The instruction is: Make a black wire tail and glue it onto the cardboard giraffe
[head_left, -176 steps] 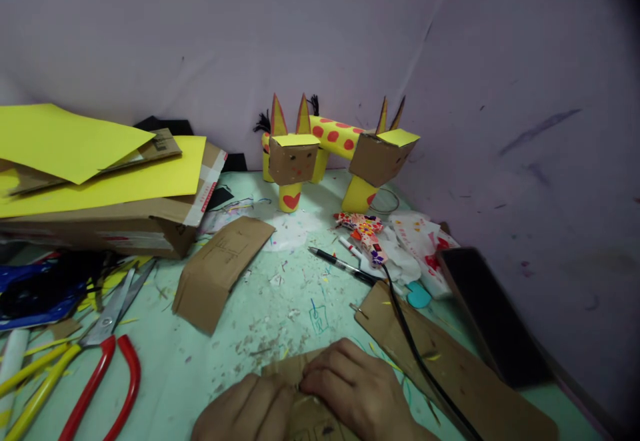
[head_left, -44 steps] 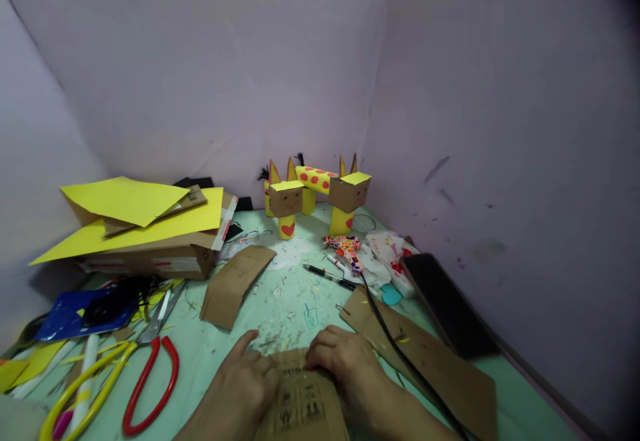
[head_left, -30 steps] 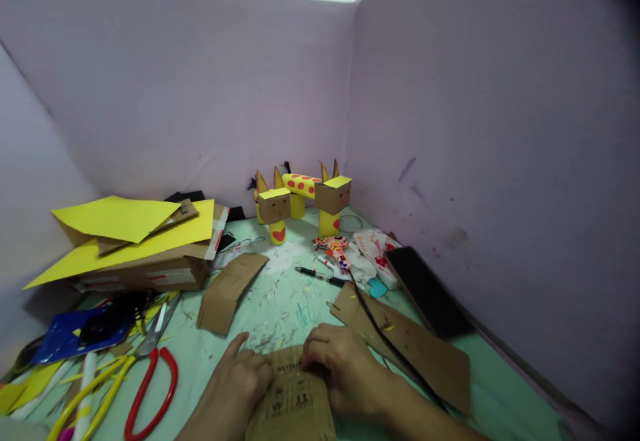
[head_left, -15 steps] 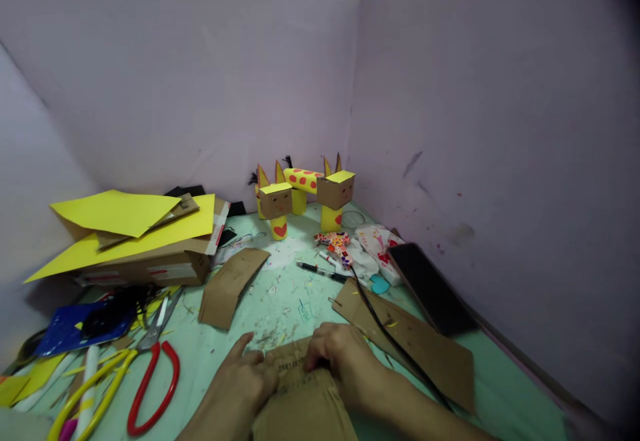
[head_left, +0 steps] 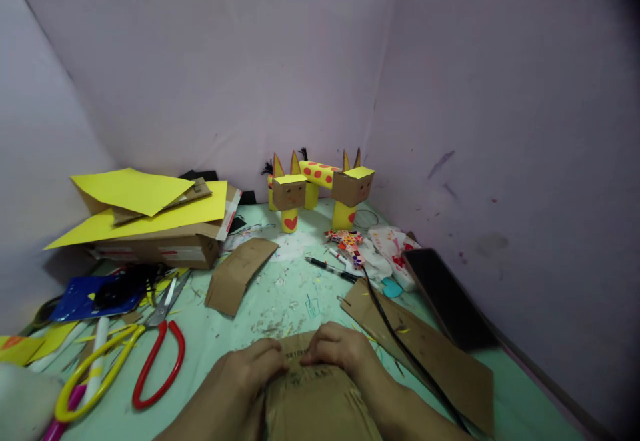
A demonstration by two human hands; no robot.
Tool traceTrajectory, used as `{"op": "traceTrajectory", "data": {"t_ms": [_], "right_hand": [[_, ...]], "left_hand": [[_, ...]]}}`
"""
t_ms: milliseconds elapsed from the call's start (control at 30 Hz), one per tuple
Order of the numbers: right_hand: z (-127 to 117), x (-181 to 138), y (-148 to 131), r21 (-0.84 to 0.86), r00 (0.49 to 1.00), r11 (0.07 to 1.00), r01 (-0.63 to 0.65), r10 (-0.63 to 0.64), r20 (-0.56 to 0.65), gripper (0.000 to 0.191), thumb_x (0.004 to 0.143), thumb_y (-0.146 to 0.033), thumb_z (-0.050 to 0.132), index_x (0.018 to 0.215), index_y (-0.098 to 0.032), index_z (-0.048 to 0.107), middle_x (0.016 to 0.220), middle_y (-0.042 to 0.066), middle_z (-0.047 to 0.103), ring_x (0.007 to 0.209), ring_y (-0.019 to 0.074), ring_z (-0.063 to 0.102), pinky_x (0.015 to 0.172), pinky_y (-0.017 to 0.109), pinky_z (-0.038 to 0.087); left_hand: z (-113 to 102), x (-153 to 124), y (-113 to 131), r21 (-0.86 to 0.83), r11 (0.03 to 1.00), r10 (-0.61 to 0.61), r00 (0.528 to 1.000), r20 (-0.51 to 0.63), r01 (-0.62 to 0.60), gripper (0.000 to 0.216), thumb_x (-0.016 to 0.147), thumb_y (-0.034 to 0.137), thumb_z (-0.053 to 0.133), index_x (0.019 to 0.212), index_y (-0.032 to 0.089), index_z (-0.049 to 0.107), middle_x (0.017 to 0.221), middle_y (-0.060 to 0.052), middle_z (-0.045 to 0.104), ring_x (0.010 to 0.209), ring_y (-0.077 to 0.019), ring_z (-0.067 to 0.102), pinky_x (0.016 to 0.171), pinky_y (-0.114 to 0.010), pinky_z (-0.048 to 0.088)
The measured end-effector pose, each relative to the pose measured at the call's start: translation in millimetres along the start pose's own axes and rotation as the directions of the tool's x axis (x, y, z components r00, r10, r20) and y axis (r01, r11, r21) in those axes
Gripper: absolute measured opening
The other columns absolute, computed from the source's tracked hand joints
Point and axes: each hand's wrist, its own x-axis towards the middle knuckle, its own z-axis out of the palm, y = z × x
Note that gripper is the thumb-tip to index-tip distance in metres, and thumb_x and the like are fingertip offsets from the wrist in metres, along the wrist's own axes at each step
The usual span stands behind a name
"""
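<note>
A brown piece of cardboard (head_left: 320, 404) with printed lettering lies at the bottom middle, creased across near its far end. My left hand (head_left: 250, 371) grips its left edge with curled fingers. On the right edge my right hand (head_left: 340, 354) is closed too, its fingertips pressed on the cardboard near the crease. Both thumbs are hidden. Left of my hands lie scissors (head_left: 159, 361) with one red and one yellow handle loop. To the right is another flat cardboard strip (head_left: 440, 367).
At the back stand two cardboard-headed animal figures (head_left: 290, 194) with yellow bodies. Yellow sheets (head_left: 135, 191) rest on a box at left. A bent cardboard piece (head_left: 240, 277), a pen (head_left: 327, 267), a glue gun with a patterned cover (head_left: 350, 241) and a phone (head_left: 447, 294) lie around.
My left hand's raised index finger has come down onto the cardboard, and its fingers now curl over the edge. The whole view has shifted slightly.
</note>
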Motion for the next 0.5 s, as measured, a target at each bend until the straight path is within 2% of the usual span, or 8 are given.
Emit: {"op": "traceTrajectory", "data": {"t_ms": [33,100,167,233,300,400,500], "right_hand": [[-0.6,0.8,-0.7,0.031,0.999,0.999,0.017,-0.016,-0.044,0.016,0.082,-0.018,0.055,0.084,-0.023,0.070,0.080,0.001,0.065,0.076,0.0141,0.061,0.070,0.024,0.048],[-2.3,3.1,-1.8,0.044,0.982,0.993,0.112,-0.104,-0.160,0.018,0.084,-0.019,0.054,0.093,-0.024,0.069,0.086,0.002,0.066,0.081,0.0150,0.062,0.072,0.025,0.050],[-3.3,5.6,-0.9,0.009,0.946,0.974,0.226,-0.217,-0.242,0.022,0.084,-0.019,0.057,0.104,-0.024,0.065,0.095,0.005,0.066,0.087,0.0167,0.062,0.077,0.027,0.051],[-2.1,7.4,2.3,-0.003,0.932,0.967,0.256,-0.247,-0.265,0.027,0.083,-0.015,0.058,0.108,-0.024,0.063,0.101,0.007,0.065,0.093,0.0172,0.062,0.080,0.028,0.051],[0.9,7.8,7.0,0.004,0.942,0.969,0.248,-0.240,-0.232,0.032,0.081,-0.012,0.059,0.110,-0.024,0.061,0.104,0.008,0.064,0.096,0.0179,0.061,0.083,0.029,0.051],[5.5,6.3,13.8,-0.035,0.942,0.959,0.280,-0.282,-0.180,0.038,0.077,-0.014,0.063,0.113,-0.025,0.059,0.104,0.008,0.065,0.097,0.0205,0.061,0.084,0.034,0.051],[4.9,4.2,19.3,-0.121,0.938,0.946,0.301,-0.317,-0.138,0.033,0.081,-0.019,0.059,0.114,-0.024,0.058,0.107,0.010,0.065,0.101,0.0225,0.060,0.086,0.036,0.051]], "left_hand": [[0.8,-1.0,1.3,-0.043,0.999,0.009,1.000,-0.018,-0.009,0.025,0.074,0.015,0.050,0.095,0.024,0.061,0.092,-0.003,0.069,0.076,-0.0158,0.066,0.063,-0.022,0.052],[5.4,-4.4,-0.2,-0.008,0.998,0.054,0.988,-0.142,-0.056,0.036,0.078,0.012,0.047,0.109,0.024,0.058,0.105,-0.006,0.067,0.092,-0.0172,0.065,0.075,-0.025,0.053],[13.0,-8.1,-5.5,0.155,0.984,0.132,0.947,-0.294,-0.089,0.042,0.080,0.009,0.045,0.120,0.021,0.053,0.117,-0.012,0.063,0.105,-0.0196,0.061,0.083,-0.028,0.052],[20.6,-9.6,-11.0,0.308,0.947,0.212,0.903,-0.373,-0.095,0.043,0.081,0.007,0.045,0.121,0.016,0.052,0.120,-0.016,0.060,0.108,-0.0213,0.059,0.084,-0.030,0.052],[25.7,-7.4,-13.7,0.333,0.939,0.217,0.905,-0.367,-0.089,0.037,0.080,0.007,0.044,0.114,0.014,0.056,0.110,-0.015,0.064,0.100,-0.0201,0.062,0.080,-0.029,0.054],[29.6,-1.3,-11.9,0.274,0.961,0.108,0.959,-0.262,-0.033,0.027,0.079,0.004,0.047,0.099,0.015,0.061,0.091,-0.009,0.068,0.083,-0.0183,0.062,0.073,-0.030,0.056],[35.0,1.2,-8.8,0.301,0.952,0.020,0.976,-0.217,0.047,0.023,0.076,0.000,0.049,0.090,0.015,0.061,0.086,-0.007,0.067,0.078,-0.0188,0.058,0.069,-0.032,0.054]]}}
